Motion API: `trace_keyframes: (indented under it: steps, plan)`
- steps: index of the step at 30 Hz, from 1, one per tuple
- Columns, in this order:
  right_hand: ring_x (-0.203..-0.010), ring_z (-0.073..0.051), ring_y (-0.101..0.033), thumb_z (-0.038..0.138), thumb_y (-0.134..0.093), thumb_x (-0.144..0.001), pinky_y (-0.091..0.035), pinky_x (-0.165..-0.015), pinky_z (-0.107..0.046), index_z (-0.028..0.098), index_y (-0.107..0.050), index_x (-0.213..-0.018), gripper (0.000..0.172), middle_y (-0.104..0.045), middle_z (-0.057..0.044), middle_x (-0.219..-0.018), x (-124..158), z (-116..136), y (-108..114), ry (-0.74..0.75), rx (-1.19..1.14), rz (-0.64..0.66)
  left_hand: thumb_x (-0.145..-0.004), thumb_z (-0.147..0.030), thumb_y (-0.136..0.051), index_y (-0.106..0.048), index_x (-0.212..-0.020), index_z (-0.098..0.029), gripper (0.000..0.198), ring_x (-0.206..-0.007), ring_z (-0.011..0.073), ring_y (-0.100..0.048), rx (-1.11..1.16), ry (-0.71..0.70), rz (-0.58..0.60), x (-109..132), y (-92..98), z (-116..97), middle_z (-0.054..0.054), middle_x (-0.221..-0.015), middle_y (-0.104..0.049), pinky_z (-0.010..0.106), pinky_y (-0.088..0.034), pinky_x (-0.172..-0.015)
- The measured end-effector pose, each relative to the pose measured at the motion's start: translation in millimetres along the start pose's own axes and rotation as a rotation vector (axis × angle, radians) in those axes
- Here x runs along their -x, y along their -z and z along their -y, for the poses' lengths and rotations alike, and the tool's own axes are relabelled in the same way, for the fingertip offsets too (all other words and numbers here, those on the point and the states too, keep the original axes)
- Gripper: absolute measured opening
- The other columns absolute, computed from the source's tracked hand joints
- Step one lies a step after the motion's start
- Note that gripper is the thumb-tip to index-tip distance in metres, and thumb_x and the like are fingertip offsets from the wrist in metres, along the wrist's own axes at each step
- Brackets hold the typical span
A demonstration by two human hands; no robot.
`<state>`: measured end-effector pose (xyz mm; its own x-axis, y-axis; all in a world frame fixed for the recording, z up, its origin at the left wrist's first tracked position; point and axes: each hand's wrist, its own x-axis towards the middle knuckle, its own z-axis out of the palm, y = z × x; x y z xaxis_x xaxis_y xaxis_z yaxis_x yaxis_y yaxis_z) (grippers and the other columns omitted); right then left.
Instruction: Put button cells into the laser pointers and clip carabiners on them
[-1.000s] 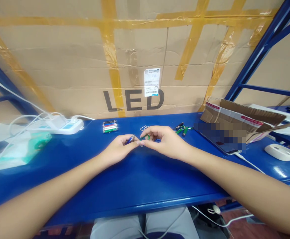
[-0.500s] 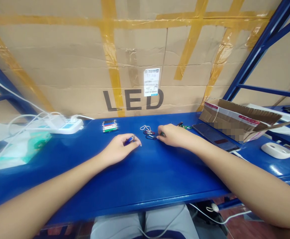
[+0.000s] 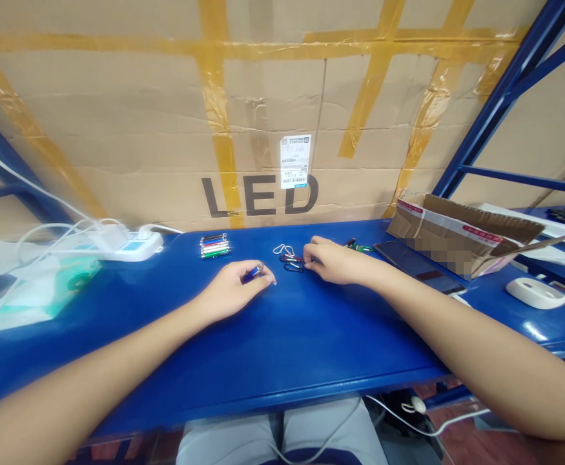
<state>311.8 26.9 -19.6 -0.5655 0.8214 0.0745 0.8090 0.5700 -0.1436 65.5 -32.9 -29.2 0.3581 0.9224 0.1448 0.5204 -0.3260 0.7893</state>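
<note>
My left hand (image 3: 236,287) rests on the table, fingers curled around a small blue metal tube (image 3: 253,273) with a silvery end. Just right of it lie several carabiners, among them a silver one (image 3: 283,249), a red one (image 3: 289,258) and a dark blue one (image 3: 292,267). My right hand (image 3: 333,259) is at their right side, thumb and fingertips pinched together by the dark ones. What the pinch holds, if anything, I cannot make out. Behind my left hand, several small coloured metal tubes (image 3: 214,245) lie side by side in a row.
Green and dark small items (image 3: 359,247) lie beyond my right wrist. A black phone (image 3: 420,268), an open cardboard box (image 3: 461,232) and a white mouse (image 3: 536,293) are at the right. A power strip (image 3: 137,247) with cables and a green-white packet (image 3: 44,294) occupy the left.
My right hand has shifted slightly left, and the dark item that showed between its fingers is no longer visible there. My left hand stays put with the blue tube.
</note>
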Motion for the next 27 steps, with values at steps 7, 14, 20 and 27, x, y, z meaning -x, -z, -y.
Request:
trace_keyframes:
  steps: [7,14,20,27]
  plan:
    - [-0.087,-0.019,-0.066,0.024,-0.048,-0.099,-0.050,-0.078,-0.031,0.020,-0.052,-0.101,0.006,-0.071,-0.007,-0.096,3.5,22.9,1.1,0.125,-0.375,-0.249,-0.090,-0.046,-0.057,-0.074,-0.091,-0.019,0.032,-0.074,0.0169,-0.060,0.056,0.016,-0.035,0.2,-1.1,-3.6,0.001,-0.079,-0.069,0.027,-0.045,-0.071]
    - [-0.101,-0.022,-0.063,0.028,-0.050,-0.100,-0.050,-0.089,-0.037,0.020,-0.049,-0.121,0.022,-0.067,-0.010,-0.109,18.5,49.8,-1.3,0.496,-0.282,-0.237,-0.089,-0.053,-0.058,-0.064,-0.070,-0.017,0.042,-0.056,0.0098,-0.040,0.160,0.000,-0.005,0.9,-4.3,0.2,-0.004,-0.060,-0.052,0.024,-0.035,-0.056]
    - [-0.098,-0.023,-0.063,0.034,-0.056,-0.097,-0.049,-0.086,-0.037,0.017,-0.051,-0.123,0.031,-0.067,-0.011,-0.106,19.3,50.5,-1.6,0.475,-0.172,-0.258,-0.087,-0.046,-0.062,-0.066,-0.071,-0.017,0.033,-0.067,0.0130,-0.053,0.172,-0.011,-0.017,0.5,-5.8,-0.4,-0.002,-0.070,-0.063,0.025,-0.042,-0.067]
    - [-0.076,-0.020,-0.058,0.040,-0.038,-0.104,-0.042,-0.073,-0.032,0.018,-0.058,-0.085,0.036,-0.063,-0.007,-0.081,19.4,48.6,3.5,0.419,0.030,-0.183,-0.086,-0.043,-0.060,-0.061,-0.072,-0.019,0.028,-0.049,0.0106,-0.038,0.224,0.031,-0.078,-1.8,-3.0,1.3,-0.006,-0.051,-0.044,0.024,-0.034,-0.052]
